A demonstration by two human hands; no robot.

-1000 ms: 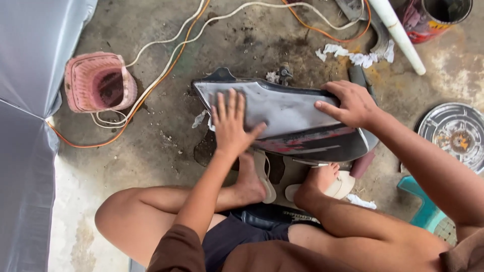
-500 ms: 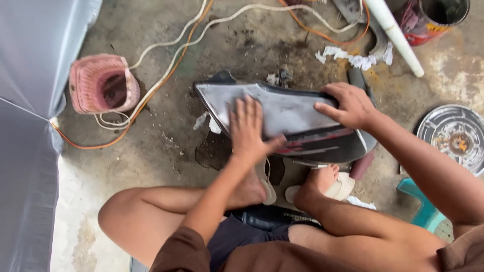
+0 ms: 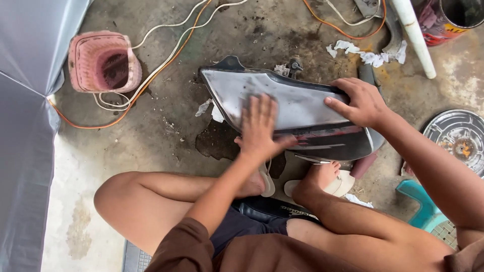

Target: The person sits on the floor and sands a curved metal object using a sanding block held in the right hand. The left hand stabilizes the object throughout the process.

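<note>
1 grey body panel [image 3: 297, 108], curved and dusty, with a dark lower edge, lies across the concrete floor [image 3: 166, 136] just ahead of your 2 feet. Your left hand [image 3: 259, 128] lies flat on its middle, fingers spread, palm pressed down, closed on nothing. Your right hand [image 3: 359, 103] curls its grip over the panel's upper right edge, fingers on the face. 1 pink woven basket [image 3: 103, 63] stands well apart at the upper left, touched by a loop of cords: 1 orange cable [image 3: 151, 80] and 2 white wires [image 3: 166, 45] run together past it. 1 white pipe [image 3: 414, 35] slants at the upper right beside 1 red can [image 3: 448, 17]. 1 cluster of torn white paper scraps [image 3: 365, 55] lies near the pipe. 1 round metal disc [image 3: 456, 141] sits at the right edge, above 1 teal stool [image 3: 423, 206]. 1 grey sheet [image 3: 22, 116] hangs along the left.
</note>
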